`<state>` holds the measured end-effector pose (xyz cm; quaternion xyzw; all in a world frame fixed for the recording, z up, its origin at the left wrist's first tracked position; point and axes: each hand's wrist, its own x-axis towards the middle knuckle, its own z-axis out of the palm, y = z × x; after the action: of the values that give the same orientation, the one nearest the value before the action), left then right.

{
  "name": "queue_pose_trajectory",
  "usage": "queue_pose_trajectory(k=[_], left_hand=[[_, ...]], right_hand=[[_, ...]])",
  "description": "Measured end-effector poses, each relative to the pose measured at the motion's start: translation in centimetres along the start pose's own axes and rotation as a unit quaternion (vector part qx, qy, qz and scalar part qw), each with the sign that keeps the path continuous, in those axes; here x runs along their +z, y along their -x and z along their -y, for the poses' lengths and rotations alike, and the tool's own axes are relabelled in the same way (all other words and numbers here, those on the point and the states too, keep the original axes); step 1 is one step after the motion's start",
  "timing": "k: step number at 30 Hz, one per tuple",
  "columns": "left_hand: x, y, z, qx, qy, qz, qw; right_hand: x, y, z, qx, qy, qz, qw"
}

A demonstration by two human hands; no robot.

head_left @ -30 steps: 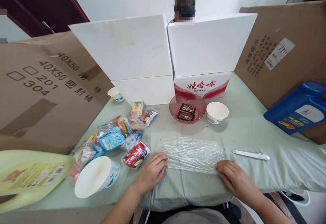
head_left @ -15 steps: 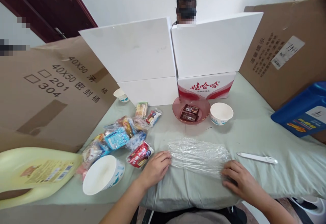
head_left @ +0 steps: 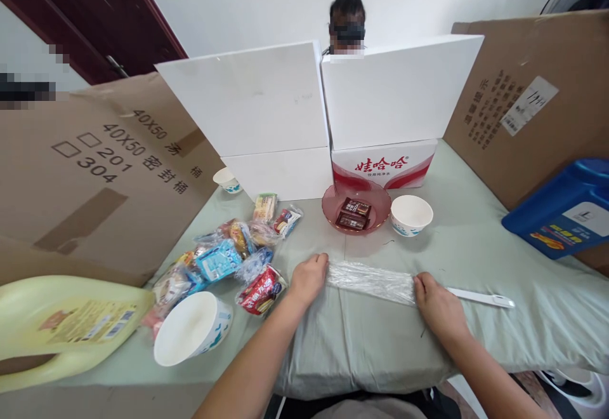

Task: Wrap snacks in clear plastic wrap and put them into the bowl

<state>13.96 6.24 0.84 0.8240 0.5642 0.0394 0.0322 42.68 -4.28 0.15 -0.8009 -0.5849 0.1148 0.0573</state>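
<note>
Where the green cloth [head_left: 476, 241] covers the table, a strip of clear plastic wrap [head_left: 370, 279] lies bunched into a narrow roll, its long axis running left to right and dipping slightly toward the right end. The left hand [head_left: 308, 278] rests palm down on the roll's left end, fingers curled loosely over it. The right hand [head_left: 438, 305] does the same at the right end, knuckles up, fingers bent onto the plastic; how firmly either one grips cannot be told.

A white cutter [head_left: 480, 297] lies just beside the right hand, pointing right along nearly the same line as the wrap. Behind the wrap stand a pink dish [head_left: 333, 206] holding 2 dark packets [head_left: 353, 213] and a white bowl [head_left: 412, 214], both near but apart from it. Left of the left hand sits a heap of snacks [head_left: 228, 257], its nearest red packet [head_left: 261, 289] just beside the wrist. A second bowl [head_left: 190, 329] lies tipped near the front edge, next to a yellow jug [head_left: 61, 324].

Bare cloth lies open between the wrap and the near edge, and to the right as far as the blue jug [head_left: 561, 212]. Cardboard [head_left: 95, 171] and white boards [head_left: 257, 98] wall the sides and back; another person's head shows above the boards.
</note>
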Motion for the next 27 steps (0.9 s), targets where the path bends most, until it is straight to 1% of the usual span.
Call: queue_pose_trajectory(k=[3,6,7,8,10,12,13,14,15,17,18,19,20,23,25,27], left_hand=[[0.8,-0.3,-0.2,-0.013,-0.010,-0.013,1.000],[0.9,0.0,0.1,-0.021,-0.009,-0.039,0.999],[0.7,0.2,0.1,-0.025,-0.009,-0.050,0.998],[0.5,0.5,0.1,-0.029,-0.008,-0.067,0.997],[0.0,1.1,-0.5,-0.021,0.008,-0.125,0.992],[-0.3,1.8,-1.9,0.032,0.049,-0.174,0.983],[-0.3,2.2,-2.7,0.071,0.072,-0.178,0.979],[-0.2,2.5,-3.7,0.110,0.088,-0.165,0.976],[0.1,2.8,-4.5,0.137,0.093,-0.141,0.976],[0.8,3.0,-5.7,0.149,0.072,-0.094,0.982],[1.3,3.1,-5.9,0.143,0.055,-0.078,0.985],[1.8,3.1,-5.8,0.135,0.039,-0.065,0.988],[2.2,3.0,-5.5,0.129,0.027,-0.054,0.990],[3.0,2.9,-4.2,0.118,0.010,-0.037,0.992],[3.1,2.9,-3.7,0.113,0.009,-0.043,0.993],[2.7,3.2,-3.9,0.116,0.018,-0.059,0.991]], right_hand=[[0.5,-0.3,0.5,0.008,0.064,-0.014,0.998],[1.0,-0.3,0.2,0.002,0.071,-0.028,0.997],[1.0,-0.3,0.0,-0.001,0.065,-0.042,0.997],[1.0,-0.2,-0.2,-0.011,0.057,-0.069,0.996],[0.8,0.1,-0.3,-0.050,0.040,-0.155,0.986],[0.6,0.4,0.2,-0.113,0.023,-0.240,0.964],[0.5,0.5,0.7,-0.155,0.018,-0.258,0.953],[0.7,0.6,1.3,-0.204,0.019,-0.256,0.945],[0.9,0.6,1.8,-0.256,0.023,-0.238,0.937],[1.7,0.6,2.6,-0.345,0.042,-0.179,0.921],[2.3,0.6,2.6,-0.364,0.053,-0.152,0.917],[2.8,0.6,2.3,-0.365,0.062,-0.133,0.919],[3.2,0.7,1.8,-0.352,0.068,-0.122,0.926],[3.8,1.4,-0.9,-0.301,0.074,-0.125,0.943],[3.6,2.5,-2.9,-0.293,0.076,-0.140,0.943],[3.0,4.1,-4.5,-0.304,0.074,-0.150,0.938]])
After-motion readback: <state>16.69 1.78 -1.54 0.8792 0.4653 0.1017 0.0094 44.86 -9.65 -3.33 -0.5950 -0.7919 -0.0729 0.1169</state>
